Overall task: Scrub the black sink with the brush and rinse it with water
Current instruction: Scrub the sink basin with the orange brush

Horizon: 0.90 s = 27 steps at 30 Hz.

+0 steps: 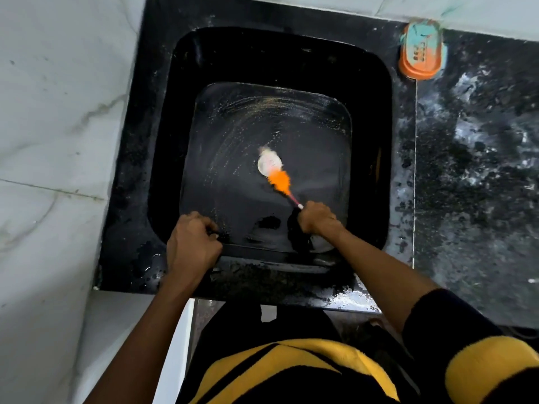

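Person stands over the black sink (163,158), set into a speckled dark counter (472,170) in the corner by a pale marbled wall (58,112).

Right hand (316,218) is low inside the basin, near the front wall, fingers wrapped round the thin handle of the brush (280,182). Orange bristle head, blurred, points away from the person and lies on the basin floor right at the pale round drain (269,164). Probably held far back on the handle for reach to the centre without leaning in.

Left hand (192,246) sits on the sink's front rim, fingers curled over the edge, gripping it; likely a brace for the body while the other arm scrubs.

Curved pale scrub streaks (277,103) arc across the far half of the floor, suggesting scrubbing is under way. No running water visible, so rinsing looks not yet begun.

Orange soap dish (421,53) sits on the counter at the back right corner, well apart from the work.
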Motion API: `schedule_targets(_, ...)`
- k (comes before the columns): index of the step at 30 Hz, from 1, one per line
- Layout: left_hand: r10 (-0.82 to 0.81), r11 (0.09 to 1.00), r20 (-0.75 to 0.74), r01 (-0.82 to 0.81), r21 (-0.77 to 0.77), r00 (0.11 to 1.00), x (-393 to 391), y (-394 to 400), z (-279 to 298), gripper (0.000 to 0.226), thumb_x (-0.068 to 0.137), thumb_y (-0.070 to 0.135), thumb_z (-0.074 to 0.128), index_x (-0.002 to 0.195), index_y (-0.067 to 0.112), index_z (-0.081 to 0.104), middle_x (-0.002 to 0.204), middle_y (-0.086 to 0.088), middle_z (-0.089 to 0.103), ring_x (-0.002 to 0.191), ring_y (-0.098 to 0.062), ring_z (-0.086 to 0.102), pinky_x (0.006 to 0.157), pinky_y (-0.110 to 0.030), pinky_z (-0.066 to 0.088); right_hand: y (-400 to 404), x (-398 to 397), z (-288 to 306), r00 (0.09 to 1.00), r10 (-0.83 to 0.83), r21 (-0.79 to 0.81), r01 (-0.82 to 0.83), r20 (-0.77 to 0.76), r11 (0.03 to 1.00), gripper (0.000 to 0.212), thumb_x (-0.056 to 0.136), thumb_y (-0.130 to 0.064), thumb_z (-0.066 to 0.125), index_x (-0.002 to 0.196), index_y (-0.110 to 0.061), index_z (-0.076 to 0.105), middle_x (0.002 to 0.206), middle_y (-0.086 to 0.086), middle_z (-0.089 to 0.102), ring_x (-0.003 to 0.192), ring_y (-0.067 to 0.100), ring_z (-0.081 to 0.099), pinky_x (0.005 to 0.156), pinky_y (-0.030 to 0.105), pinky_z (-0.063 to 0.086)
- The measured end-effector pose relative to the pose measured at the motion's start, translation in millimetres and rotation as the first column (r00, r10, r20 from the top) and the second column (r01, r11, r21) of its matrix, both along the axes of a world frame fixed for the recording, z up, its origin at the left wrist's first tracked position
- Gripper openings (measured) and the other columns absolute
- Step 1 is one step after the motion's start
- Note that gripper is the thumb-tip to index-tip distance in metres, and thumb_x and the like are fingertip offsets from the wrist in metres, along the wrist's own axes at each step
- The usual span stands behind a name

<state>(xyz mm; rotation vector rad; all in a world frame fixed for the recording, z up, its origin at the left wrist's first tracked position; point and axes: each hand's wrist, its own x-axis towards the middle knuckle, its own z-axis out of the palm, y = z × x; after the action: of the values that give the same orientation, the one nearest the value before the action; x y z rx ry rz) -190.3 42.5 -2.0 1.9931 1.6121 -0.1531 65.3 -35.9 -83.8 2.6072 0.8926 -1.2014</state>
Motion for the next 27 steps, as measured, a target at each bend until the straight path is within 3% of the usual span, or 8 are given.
schedule_targets(2,-0.006,1.000,0.002,0.006,0.000,1.000,-1,0,0,0.015,0.077,0.014,0.071,0.089,0.019,0.077,0.102,-0.003,0.065,0.104,-0.025,0.058,0.082,-0.035,0.049,1,11,0,1.000,0.026,0.014,-0.026,0.015,1.000,0.044,0.095,-0.030,0.047,0.130,-0.003,0.051,0.136,0.023,0.050,0.125,0.039,0.050,0.101,0.041,0.042)
schedule_targets(6,-0.014,1.000,0.010,0.013,0.010,1.000,-1,-1,1,0.014,0.077,0.011,0.069,0.087,0.017,0.077,0.101,-0.004,0.066,0.105,-0.024,0.056,0.083,-0.034,0.048,2,61,-1,0.953,-0.263,0.012,0.264,0.148,0.964,0.045,0.094,-0.021,0.046,0.133,0.001,0.051,0.139,0.021,0.049,0.128,0.039,0.048,0.105,0.040,0.041)
schedule_targets(11,-0.008,1.000,0.042,0.007,0.030,0.999,-2,-2,1,0.016,0.074,0.008,0.069,0.086,0.017,0.077,0.098,-0.004,0.066,0.102,-0.026,0.056,0.080,-0.036,0.048,-3,28,3,0.998,0.063,-0.028,-0.063,0.003,0.998,0.040,0.096,-0.026,0.045,0.127,-0.002,0.055,0.131,0.023,0.054,0.121,0.039,0.053,0.099,0.040,0.044)
schedule_targets(13,-0.016,1.000,0.040,0.015,0.026,0.999,-3,-3,1,0.016,0.075,0.008,0.068,0.086,0.016,0.077,0.099,-0.004,0.066,0.102,-0.026,0.056,0.081,-0.035,0.048,-1,34,5,0.989,0.143,-0.007,-0.143,0.043,0.990,0.043,0.096,-0.032,0.047,0.126,-0.002,0.054,0.131,0.024,0.054,0.120,0.040,0.054,0.098,0.041,0.045)
schedule_targets(17,-0.017,0.999,0.042,0.016,0.038,0.999,-1,-3,3,0.015,0.076,0.007,0.068,0.086,0.014,0.077,0.100,-0.006,0.066,0.103,-0.028,0.056,0.081,-0.037,0.048,17,71,14,0.997,0.040,-0.008,-0.039,0.067,0.999,0.051,0.096,-0.041,0.049,0.124,0.001,0.056,0.127,0.024,0.057,0.111,0.042,0.059,0.090,0.042,0.052)
schedule_targets(21,-0.007,0.999,0.041,0.005,0.037,0.999,-1,-4,4,0.016,0.075,0.006,0.068,0.087,0.013,0.077,0.101,-0.007,0.066,0.103,-0.028,0.056,0.082,-0.038,0.049,33,52,14,0.990,0.106,0.064,-0.113,0.093,0.992,0.046,0.098,-0.034,0.047,0.124,0.004,0.054,0.129,0.029,0.054,0.116,0.043,0.055,0.093,0.041,0.047)
schedule_targets(24,-0.012,0.999,0.030,0.011,0.037,0.999,-1,-4,3,0.017,0.074,0.007,0.067,0.087,0.013,0.077,0.102,-0.006,0.066,0.103,-0.028,0.056,0.082,-0.038,0.049,48,13,8,0.991,0.132,0.169,-0.135,0.028,0.976,0.041,0.100,-0.031,0.042,0.115,0.004,0.057,0.122,0.031,0.057,0.111,0.044,0.056,0.089,0.040,0.046)
schedule_targets(27,-0.015,0.999,0.024,0.014,0.035,1.000,-1,-4,2,0.017,0.073,0.007,0.068,0.086,0.014,0.077,0.100,-0.007,0.067,0.103,-0.029,0.056,0.082,-0.039,0.050,65,-10,3,0.995,0.003,0.198,0.016,-0.098,0.980,0.042,0.101,-0.029,0.042,0.120,0.005,0.056,0.127,0.027,0.056,0.117,0.043,0.053,0.093,0.039,0.044)
